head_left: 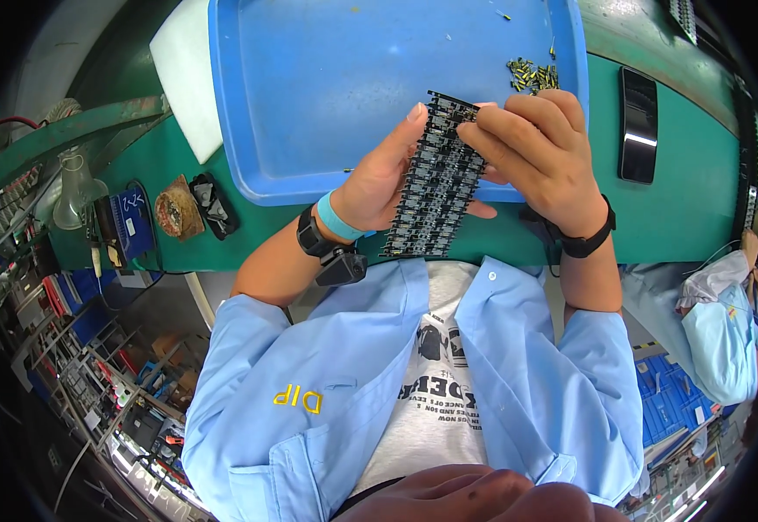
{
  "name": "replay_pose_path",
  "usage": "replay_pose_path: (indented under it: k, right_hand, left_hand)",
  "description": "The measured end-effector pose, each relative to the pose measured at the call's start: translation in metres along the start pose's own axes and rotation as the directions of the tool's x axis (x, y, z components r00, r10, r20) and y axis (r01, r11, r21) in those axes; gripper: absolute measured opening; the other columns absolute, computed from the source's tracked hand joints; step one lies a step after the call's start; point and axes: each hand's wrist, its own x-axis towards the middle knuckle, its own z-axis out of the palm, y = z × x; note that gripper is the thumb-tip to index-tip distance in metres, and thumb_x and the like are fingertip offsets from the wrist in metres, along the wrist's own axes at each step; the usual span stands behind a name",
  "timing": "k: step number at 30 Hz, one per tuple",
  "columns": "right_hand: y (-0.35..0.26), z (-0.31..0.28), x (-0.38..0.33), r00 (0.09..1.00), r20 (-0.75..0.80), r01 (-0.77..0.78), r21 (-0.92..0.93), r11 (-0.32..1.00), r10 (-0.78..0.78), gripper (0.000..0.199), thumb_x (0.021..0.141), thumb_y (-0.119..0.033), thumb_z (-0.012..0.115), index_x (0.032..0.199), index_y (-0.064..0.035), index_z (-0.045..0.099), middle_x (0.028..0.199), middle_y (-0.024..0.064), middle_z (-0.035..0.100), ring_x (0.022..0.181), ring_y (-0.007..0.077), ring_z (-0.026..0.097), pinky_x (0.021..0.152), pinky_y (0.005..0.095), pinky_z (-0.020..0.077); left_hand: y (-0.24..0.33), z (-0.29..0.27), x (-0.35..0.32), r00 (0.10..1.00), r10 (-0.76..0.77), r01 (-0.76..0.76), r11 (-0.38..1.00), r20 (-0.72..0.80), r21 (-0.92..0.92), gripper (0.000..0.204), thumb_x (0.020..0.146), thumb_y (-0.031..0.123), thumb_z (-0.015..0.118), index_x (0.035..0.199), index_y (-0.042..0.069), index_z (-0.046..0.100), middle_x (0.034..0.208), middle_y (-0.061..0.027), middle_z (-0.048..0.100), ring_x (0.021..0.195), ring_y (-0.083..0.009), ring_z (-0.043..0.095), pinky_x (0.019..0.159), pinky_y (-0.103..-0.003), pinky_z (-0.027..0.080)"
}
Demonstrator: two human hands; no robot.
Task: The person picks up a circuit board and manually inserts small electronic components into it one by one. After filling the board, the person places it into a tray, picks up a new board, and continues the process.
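A long black panel of small circuit boards [438, 178] is tilted above the near edge of a blue tray [225, 104]. My left hand [370, 193] grips its left side, the thumb along the edge and the fingers behind it. Over the panel's upper right corner, my right hand [546, 161] has its thumb and fingers pinched together; whatever lies between the fingertips is too small to make out. Just beyond that hand, a pile of small yellow-and-black cylindrical parts [531, 75] lies in the tray's right side.
A black phone [638, 126] lies on the green table [597, 226] to the right. White foam [189, 74] leans by the tray's left. Farther left are a round brown piece [173, 211], a black crumpled item [213, 207] and a blue box [131, 228]. Another person's sleeve [720, 348] shows at right.
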Motion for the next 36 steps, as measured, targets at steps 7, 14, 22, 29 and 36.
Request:
replay_pose_path:
  k: [7,14,22,29,36]
  right_hand:
    - [0.000,0.010,0.002,0.996,-0.028,-0.079,0.097,0.992,0.082,0.038,0.080,-0.023,0.076,0.115,-0.0084,0.078,0.111,0.0043,0.069,0.099,0.0253,0.062,0.086,0.0412,0.0470]
    - [0.000,0.003,0.009,0.985,0.000,-0.167,0.236,0.957,0.172,0.032,0.081,-0.011,0.080,0.112,-0.0085,0.078,0.112,0.0044,0.068,0.099,0.0272,0.061,0.085,0.0416,0.0480]
    - [0.021,-0.013,-0.015,0.842,0.285,-0.537,0.360,0.763,0.458,0.023,0.080,-0.005,0.078,0.102,-0.0026,0.071,0.101,0.0101,0.064,0.096,0.0343,0.062,0.084,0.0432,0.0509]
    - [0.033,-0.005,-0.028,0.809,0.479,-0.509,0.279,0.814,0.341,0.018,0.083,0.001,0.074,0.099,-0.0001,0.066,0.095,0.0116,0.062,0.094,0.0334,0.062,0.080,0.0410,0.0523]
    - [0.021,-0.006,-0.010,0.612,0.435,-0.753,0.575,0.319,0.661,0.012,0.095,0.003,0.070,0.106,0.0016,0.070,0.104,0.0071,0.073,0.094,0.0176,0.071,0.080,0.0316,0.0560]
  left_hand:
    - [0.000,0.000,-0.001,0.999,0.027,-0.026,0.999,-0.038,0.030,0.077,0.109,0.069,0.027,0.155,0.010,0.044,0.141,-0.0129,0.065,0.127,-0.0274,0.066,0.102,-0.066,0.058]
    - [-0.001,-0.009,0.004,0.993,0.112,-0.108,0.985,0.022,-0.131,0.085,0.106,0.073,0.026,0.163,0.011,0.032,0.148,-0.0171,0.058,0.124,-0.0310,0.068,0.100,-0.060,0.060]
    - [-0.001,-0.010,0.006,0.984,0.157,-0.139,0.972,0.081,-0.191,0.087,0.105,0.075,0.026,0.168,0.015,0.020,0.153,-0.0215,0.052,0.128,-0.0354,0.063,0.102,-0.061,0.058]
    - [0.001,-0.010,0.007,0.987,0.130,-0.108,0.973,0.099,-0.203,0.084,0.107,0.073,0.026,0.167,0.014,0.024,0.150,-0.0206,0.054,0.129,-0.0330,0.062,0.104,-0.060,0.057]
    - [-0.001,-0.008,0.006,0.989,0.145,-0.138,0.969,0.023,-0.204,0.084,0.107,0.073,0.026,0.168,0.016,0.022,0.152,-0.0213,0.052,0.130,-0.0341,0.062,0.105,-0.061,0.056]
